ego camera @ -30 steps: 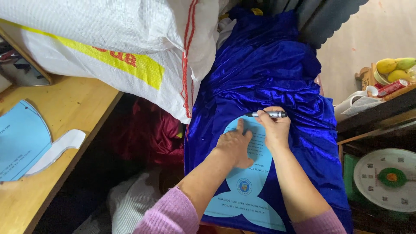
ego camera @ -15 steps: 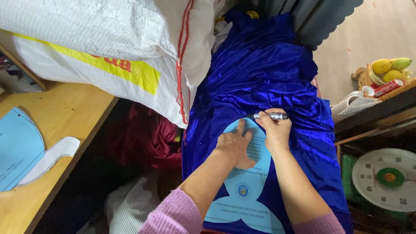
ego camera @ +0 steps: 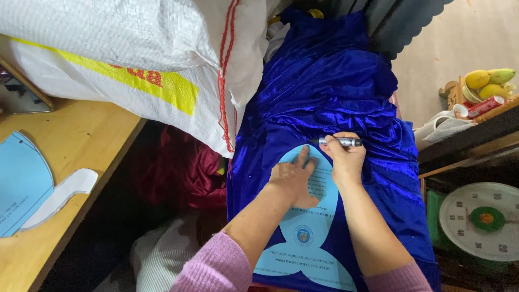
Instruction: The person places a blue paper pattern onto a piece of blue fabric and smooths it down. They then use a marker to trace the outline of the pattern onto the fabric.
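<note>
At far left, a pale blue paper pattern (ego camera: 21, 184) lies on a wooden tabletop (ego camera: 81, 140), with a big white woven sack (ego camera: 124, 59) slumped above it and dark red cloth (ego camera: 178, 173) bunched in the gap below. At centre, shiny royal-blue fabric (ego camera: 335, 86) drapes down from the top of the frame, and a light blue card template (ego camera: 308, 227), rounded at the top and flaring at the bottom, lies flat on it with its long axis running up and down. The person's left hand (ego camera: 292, 184) rests palm down on the upper part of the template, fingers (ego camera: 301, 158) spread and pressing it against the fabric. Just to the right, the right hand (ego camera: 346, 159) pinches a marker pen (ego camera: 340, 142) between thumb and fingers; the pen lies nearly level, its tip pointing left at the template's top edge, just above the left hand's fingertips. The right hand is the nearer to that edge. At far right, a shelf (ego camera: 470, 135) carries fruit (ego camera: 489, 81), and a round dial scale (ego camera: 481, 219) sits below it.
</note>
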